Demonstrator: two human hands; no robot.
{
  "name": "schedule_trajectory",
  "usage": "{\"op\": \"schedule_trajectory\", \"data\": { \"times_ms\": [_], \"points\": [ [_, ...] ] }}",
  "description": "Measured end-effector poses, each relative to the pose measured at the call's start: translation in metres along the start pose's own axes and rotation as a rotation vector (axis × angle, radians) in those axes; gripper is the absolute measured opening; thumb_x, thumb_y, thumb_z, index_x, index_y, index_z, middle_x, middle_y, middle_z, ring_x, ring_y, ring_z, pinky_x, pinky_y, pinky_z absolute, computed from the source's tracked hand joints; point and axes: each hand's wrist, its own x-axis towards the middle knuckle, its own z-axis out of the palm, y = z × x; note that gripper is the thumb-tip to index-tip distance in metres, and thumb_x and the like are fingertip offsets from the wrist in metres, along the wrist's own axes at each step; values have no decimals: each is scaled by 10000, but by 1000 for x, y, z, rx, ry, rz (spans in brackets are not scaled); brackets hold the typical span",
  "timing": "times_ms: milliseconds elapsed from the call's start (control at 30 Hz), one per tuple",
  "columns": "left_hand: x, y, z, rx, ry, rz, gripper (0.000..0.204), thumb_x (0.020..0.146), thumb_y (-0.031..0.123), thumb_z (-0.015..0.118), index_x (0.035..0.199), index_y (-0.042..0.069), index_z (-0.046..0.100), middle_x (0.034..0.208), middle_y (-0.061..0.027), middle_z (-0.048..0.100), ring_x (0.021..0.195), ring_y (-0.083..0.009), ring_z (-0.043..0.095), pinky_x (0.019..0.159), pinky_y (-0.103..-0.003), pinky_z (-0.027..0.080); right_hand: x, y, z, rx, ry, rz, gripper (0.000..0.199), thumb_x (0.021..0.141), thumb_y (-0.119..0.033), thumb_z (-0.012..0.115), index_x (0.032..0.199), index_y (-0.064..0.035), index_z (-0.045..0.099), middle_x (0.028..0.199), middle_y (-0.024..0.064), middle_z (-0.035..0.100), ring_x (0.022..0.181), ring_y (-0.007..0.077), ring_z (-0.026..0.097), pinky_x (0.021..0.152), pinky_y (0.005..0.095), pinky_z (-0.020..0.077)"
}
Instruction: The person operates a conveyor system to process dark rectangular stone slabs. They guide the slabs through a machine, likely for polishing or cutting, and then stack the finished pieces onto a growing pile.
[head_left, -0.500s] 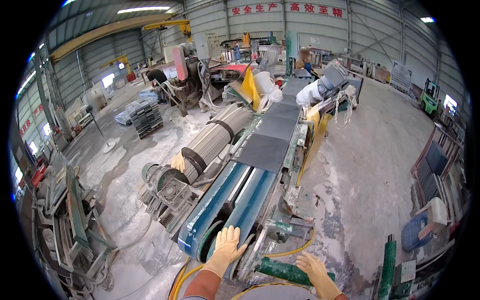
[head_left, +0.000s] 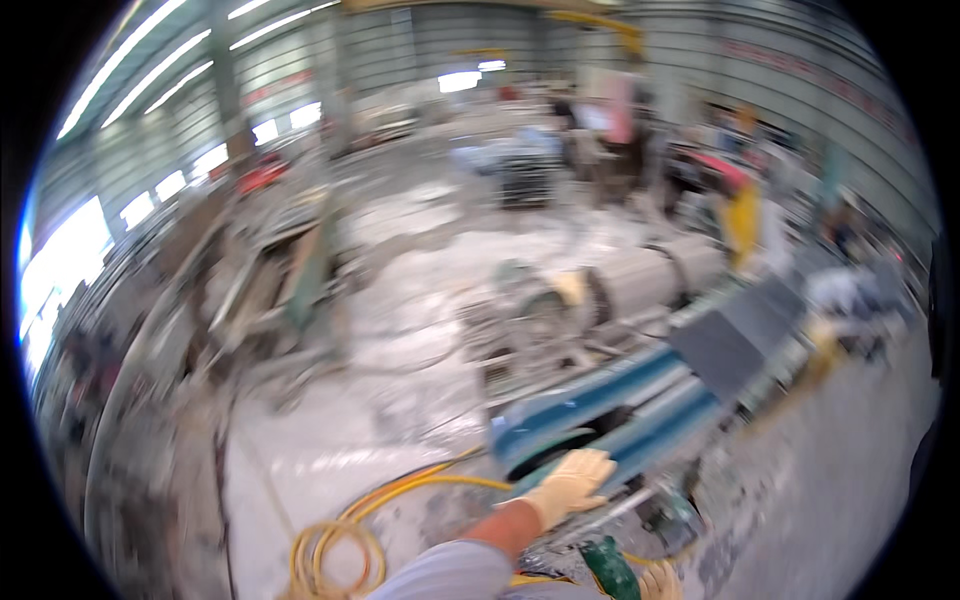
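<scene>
My left hand (head_left: 572, 485), in a cream glove, lies at the near end of a conveyor with two blue belts (head_left: 598, 400). Its fingers are stretched out over the right-hand belt, with nothing in them; whether the palm touches is hard to tell in the blur. Dark grey slabs (head_left: 728, 345) lie in a row farther up the belts. My right hand (head_left: 660, 582), gloved alike, shows only partly at the lower edge, fingers extended and holding nothing visible. Beside it is a green tube-like part (head_left: 608, 565) near the conveyor's frame.
Yellow hoses (head_left: 430, 482) run along the floor from the conveyor to a coil (head_left: 338, 560). Beyond the belts sits a strapped grey bundle (head_left: 650, 280) with a pale glove (head_left: 572, 287) near it. Scrap and frames (head_left: 270, 275) are piled at the left.
My view has swung left, so the conveyor now appears farther right. My left hand stays by the belt end; my right hand has dropped mostly out of the lower edge.
</scene>
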Motion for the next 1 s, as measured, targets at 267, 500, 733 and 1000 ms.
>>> {"op": "schedule_trajectory", "data": {
  "times_ms": [267,500,733,1000],
  "points": [
    [-45,13,-10,-67,-208,-237,715,927,411,632,1459,-23,430,1536,-236,411,1410,-391,391,1179,-428,318,38,-43,68,-287,28,284,525,1070,-176,312,1543,48,277,1528,293,393,1409,433,400,1217,512,294],
    [-44,16,-14,-115,-263,-304,721,927,401,645,1484,8,411,1592,-199,357,1452,-363,367,1197,-412,307,68,-57,92,-182,-174,308,527,1051,-141,302,1533,73,293,1521,321,386,1404,427,410,1198,506,322],
    [-49,18,-21,-94,-312,-300,715,952,369,630,1514,11,371,1609,-205,322,1476,-368,331,1218,-418,282,82,-21,91,-368,-125,235,496,1056,-240,430,1461,46,449,1378,279,564,1208,385,607,1044,441,504],
    [-48,24,-33,-75,-380,-313,717,963,371,621,1524,13,357,1614,-202,316,1482,-371,325,1220,-420,281,151,32,-16,361,-617,425,404,1080,-218,432,1394,24,509,1259,230,616,1041,313,652,896,389,545]
  ]
}}
